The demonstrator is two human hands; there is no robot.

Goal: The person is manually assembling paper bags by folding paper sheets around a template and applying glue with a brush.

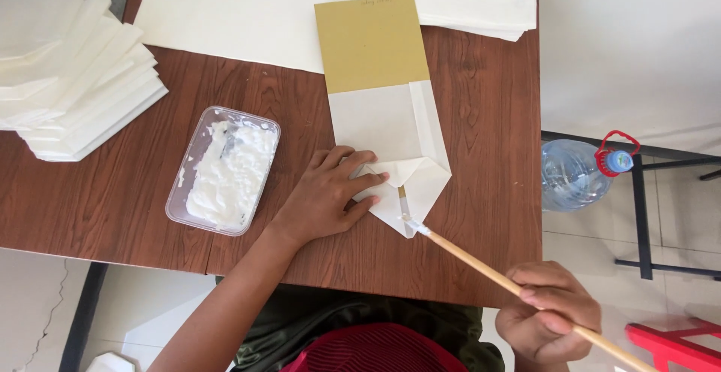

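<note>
A white paper bag lies flat on the brown wooden table, wrapped around an olive-yellow card. Its near end is folded into a pointed flap. My left hand presses flat on that folded end, fingers spread over the left fold. My right hand, off the table's near edge, grips a long wooden-handled brush. The brush's white tip touches the lower point of the flap.
A clear plastic tub of white paste stands left of my left hand. A stack of folded white paper bags sits at the far left. White sheets lie at the back. A large water bottle and a red stool are on the floor at right.
</note>
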